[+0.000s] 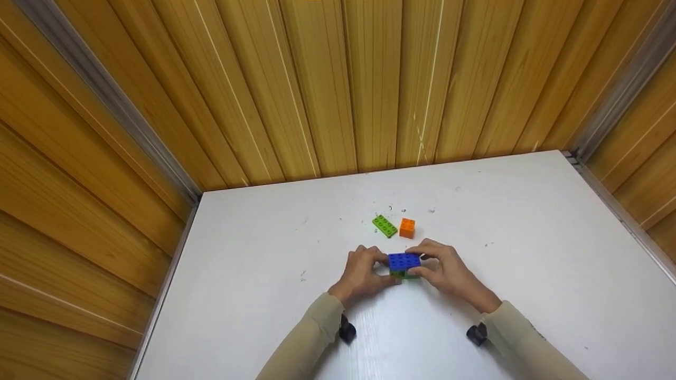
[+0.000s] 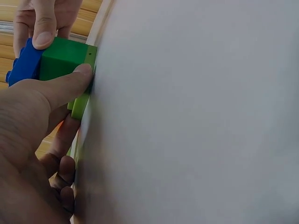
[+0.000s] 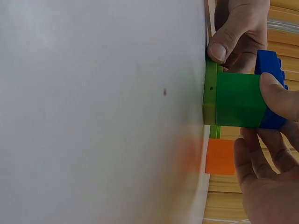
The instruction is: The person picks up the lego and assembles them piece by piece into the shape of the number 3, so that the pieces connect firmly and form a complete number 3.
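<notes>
A small stack of toy building bricks stands on the white table [image 1: 253, 237] between both hands. At its base is a light green plate [image 3: 210, 100], with a darker green brick [image 3: 238, 99] on one end and a flat blue brick [image 1: 404, 262] across the top. My left hand [image 1: 363, 272] grips the stack low on its left side, thumb along the light green plate. On the right, my right hand [image 1: 449, 270] pinches the blue brick, its thumb reaching onto the green brick in the right wrist view. The blue brick overhangs the green one toward the left hand.
Just beyond the hands lie another light green plate [image 1: 384, 226] and an orange brick [image 1: 407, 228], close together. Yellow wood-look panels [image 1: 369, 89] rise behind the table and at both sides. Small dark specks mark the tabletop.
</notes>
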The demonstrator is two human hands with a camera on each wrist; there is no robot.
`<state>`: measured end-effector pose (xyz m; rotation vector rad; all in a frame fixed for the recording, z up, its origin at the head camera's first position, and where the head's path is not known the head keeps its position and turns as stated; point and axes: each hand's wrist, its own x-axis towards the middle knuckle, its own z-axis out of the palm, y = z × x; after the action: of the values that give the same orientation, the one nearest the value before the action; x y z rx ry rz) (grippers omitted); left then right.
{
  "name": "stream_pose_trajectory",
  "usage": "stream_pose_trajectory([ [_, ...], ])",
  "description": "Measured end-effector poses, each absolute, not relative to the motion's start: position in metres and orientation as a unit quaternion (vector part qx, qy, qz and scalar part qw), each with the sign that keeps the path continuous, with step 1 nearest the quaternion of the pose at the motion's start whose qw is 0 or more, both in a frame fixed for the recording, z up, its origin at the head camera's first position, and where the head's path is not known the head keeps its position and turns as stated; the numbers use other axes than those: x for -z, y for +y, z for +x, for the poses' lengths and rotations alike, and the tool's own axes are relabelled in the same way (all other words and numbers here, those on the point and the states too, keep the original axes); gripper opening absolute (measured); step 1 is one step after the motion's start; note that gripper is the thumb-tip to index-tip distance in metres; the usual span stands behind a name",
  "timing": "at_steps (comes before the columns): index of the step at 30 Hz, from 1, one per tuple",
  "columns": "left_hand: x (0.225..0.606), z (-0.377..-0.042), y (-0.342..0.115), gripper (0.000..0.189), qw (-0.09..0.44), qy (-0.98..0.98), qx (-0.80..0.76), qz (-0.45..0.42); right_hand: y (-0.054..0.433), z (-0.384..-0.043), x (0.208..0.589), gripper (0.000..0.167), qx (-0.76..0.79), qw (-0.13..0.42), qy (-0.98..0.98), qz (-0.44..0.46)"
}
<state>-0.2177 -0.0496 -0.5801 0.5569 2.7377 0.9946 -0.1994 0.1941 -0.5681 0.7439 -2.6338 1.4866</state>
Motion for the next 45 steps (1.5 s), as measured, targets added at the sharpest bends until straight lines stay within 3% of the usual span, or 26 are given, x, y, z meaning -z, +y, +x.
stream_pose_trajectory([
  [8, 0.567, -0.229, -0.067, 0.04, 0.163, 0.87, -0.422, 0.197, 0.196, -0.198, 0.567, 0.036, -0.49, -0.017, -0.843, 0.22],
  [13, 0.558, -0.236, -0.071, 0.041, 0.177, 0.857, -0.45, 0.177, 0.197, -0.201, 0.57, 0.037, -0.506, -0.031, -0.838, 0.202],
  [26, 0.555, -0.25, -0.063, 0.045, 0.144, 0.862, -0.463, 0.15, 0.198, -0.205, 0.567, 0.037, -0.502, -0.07, -0.845, 0.173],
  [45, 0.552, -0.275, -0.034, 0.06, 0.086, 0.876, -0.444, 0.167, 0.202, -0.205, 0.57, 0.039, -0.502, -0.055, -0.844, 0.178],
])
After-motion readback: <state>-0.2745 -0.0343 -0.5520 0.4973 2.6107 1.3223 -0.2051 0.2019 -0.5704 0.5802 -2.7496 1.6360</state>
